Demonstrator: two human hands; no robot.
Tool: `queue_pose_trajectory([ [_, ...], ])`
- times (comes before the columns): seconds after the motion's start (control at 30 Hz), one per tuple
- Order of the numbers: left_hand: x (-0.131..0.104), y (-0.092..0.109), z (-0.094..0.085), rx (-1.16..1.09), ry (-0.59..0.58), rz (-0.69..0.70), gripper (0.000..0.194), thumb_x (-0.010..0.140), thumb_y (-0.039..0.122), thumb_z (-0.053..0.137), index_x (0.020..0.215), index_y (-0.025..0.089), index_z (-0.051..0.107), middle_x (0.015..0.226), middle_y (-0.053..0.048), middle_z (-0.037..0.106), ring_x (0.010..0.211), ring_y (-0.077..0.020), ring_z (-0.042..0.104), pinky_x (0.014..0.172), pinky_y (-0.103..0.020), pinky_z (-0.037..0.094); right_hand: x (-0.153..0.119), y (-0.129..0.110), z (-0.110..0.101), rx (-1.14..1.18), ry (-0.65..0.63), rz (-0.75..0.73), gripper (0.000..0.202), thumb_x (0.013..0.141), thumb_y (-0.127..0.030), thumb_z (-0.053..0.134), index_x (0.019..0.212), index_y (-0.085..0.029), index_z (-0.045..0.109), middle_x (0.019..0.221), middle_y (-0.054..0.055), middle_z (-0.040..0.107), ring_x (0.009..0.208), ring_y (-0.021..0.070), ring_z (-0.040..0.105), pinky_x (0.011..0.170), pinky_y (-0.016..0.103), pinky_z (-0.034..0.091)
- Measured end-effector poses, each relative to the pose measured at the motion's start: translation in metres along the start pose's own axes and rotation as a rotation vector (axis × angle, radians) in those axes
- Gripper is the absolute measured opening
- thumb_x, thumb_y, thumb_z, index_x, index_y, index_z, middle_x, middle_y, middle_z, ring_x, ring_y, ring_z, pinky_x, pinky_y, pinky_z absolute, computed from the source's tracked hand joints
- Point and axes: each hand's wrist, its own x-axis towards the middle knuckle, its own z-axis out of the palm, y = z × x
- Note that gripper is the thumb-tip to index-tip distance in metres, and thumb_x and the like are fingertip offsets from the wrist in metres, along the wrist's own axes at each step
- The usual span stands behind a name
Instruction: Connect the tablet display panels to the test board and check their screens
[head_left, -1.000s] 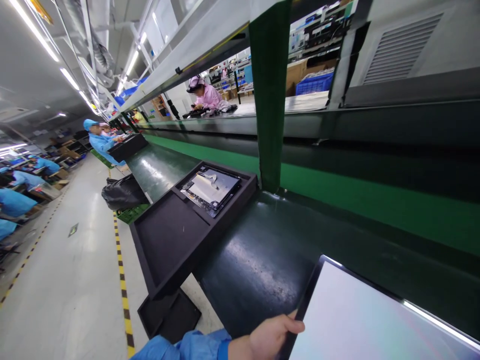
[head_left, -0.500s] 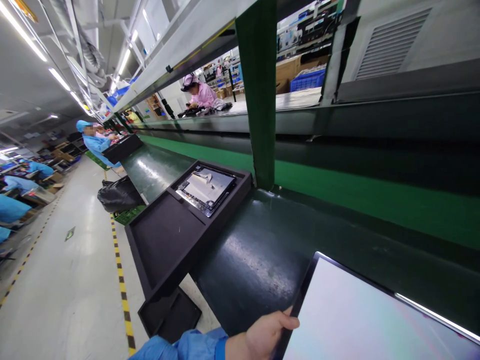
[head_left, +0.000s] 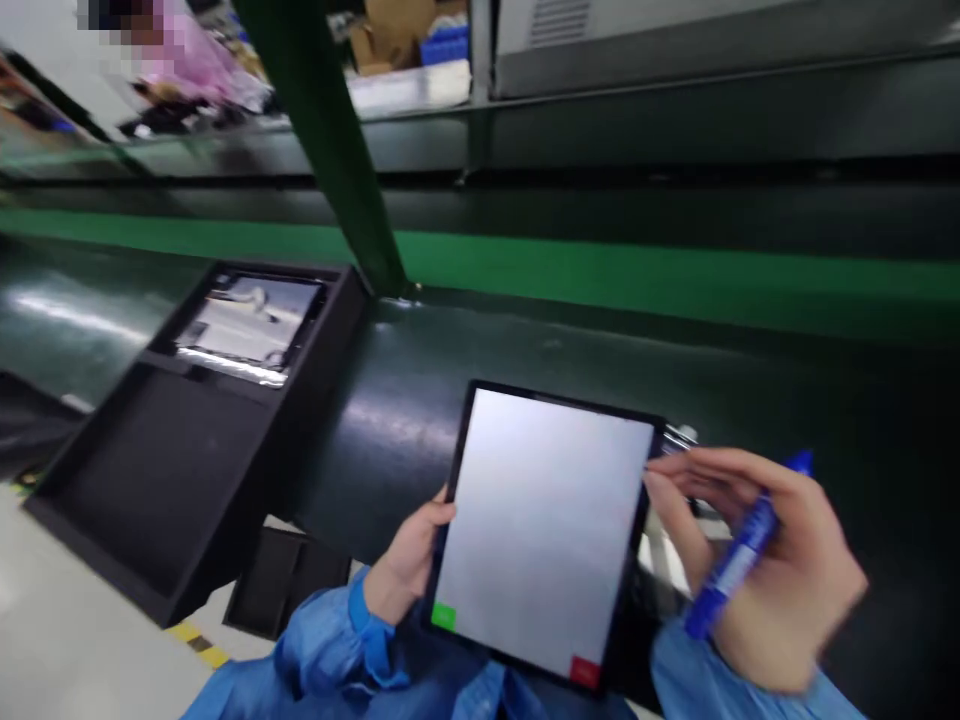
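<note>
A tablet (head_left: 547, 520) with a lit, almost white screen is tilted up in front of me. A green square shows at its lower left corner and a red one at its lower right. My left hand (head_left: 412, 545) grips its left edge, thumb on the front; the other fingers are mostly hidden behind. A blue marker pen (head_left: 739, 565) lies across my right hand (head_left: 772, 560), held in the curled fingers. The thumb and index fingertip of that hand meet at the tablet's right edge. Behind this hand are shiny parts, partly covered and blurred.
On the dark green bench (head_left: 397, 420), a black foam tray (head_left: 187, 480) stands at left, with an opened tablet-like panel (head_left: 251, 320) in its far compartment. A green post (head_left: 337, 150) rises behind it. Lower down is another black tray (head_left: 281, 580). A co-worker in pink (head_left: 187, 60) is across the line.
My view has swung right and down, bringing the whole tablet into sight. My right hand with the blue marker pen now shows at the tablet's right edge. The left hand keeps its grip.
</note>
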Motion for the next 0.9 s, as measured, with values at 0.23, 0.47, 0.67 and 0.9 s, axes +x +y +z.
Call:
queue_pose_trajectory([
  [0.23, -0.010, 0.004, 0.003, 0.037, -0.025, -0.023, 0.041, 0.065, 0.028, 0.077, 0.104, 0.014, 0.076, 0.086, -0.009, 0.080, 0.103, -0.0376, 0.074, 0.095, -0.048, 0.057, -0.003, -0.013, -0.003, -0.020, -0.001, -0.048, 0.041, 0.073, -0.006, 0.081, 0.108, -0.022, 0.068, 0.087, 0.000, 0.070, 0.072, 0.0164, 0.069, 0.065, 0.031, 0.060],
  [0.47, -0.011, 0.003, 0.004, 0.083, -0.024, -0.041, 0.035, 0.060, 0.031, 0.080, 0.092, 0.016, 0.076, 0.083, -0.009, 0.079, 0.106, -0.0405, 0.073, 0.099, -0.053, 0.055, 0.001, -0.014, -0.005, 0.035, 0.008, -0.179, 0.054, 0.064, 0.006, 0.080, 0.112, -0.017, 0.070, 0.087, 0.004, 0.071, 0.070, 0.0166, 0.070, 0.060, 0.028, 0.058],
  [0.67, -0.014, 0.003, 0.005, 0.077, -0.031, -0.079, 0.043, 0.059, 0.027, 0.078, 0.100, 0.016, 0.076, 0.087, -0.010, 0.079, 0.111, -0.0427, 0.070, 0.100, -0.056, 0.053, 0.004, -0.010, -0.008, -0.022, 0.014, -0.298, 0.052, 0.065, 0.003, 0.081, 0.114, -0.014, 0.071, 0.082, 0.004, 0.070, 0.066, 0.0202, 0.071, 0.049, 0.029, 0.056],
  [0.9, -0.016, 0.003, 0.006, 0.090, -0.036, -0.096, 0.057, 0.058, 0.028, 0.077, 0.115, 0.017, 0.074, 0.083, -0.008, 0.078, 0.107, -0.0433, 0.071, 0.096, -0.056, 0.055, 0.007, -0.010, -0.011, -0.102, 0.026, -0.332, 0.042, 0.072, -0.003, 0.079, 0.110, -0.018, 0.069, 0.078, 0.002, 0.068, 0.062, 0.0196, 0.070, 0.048, 0.030, 0.057],
])
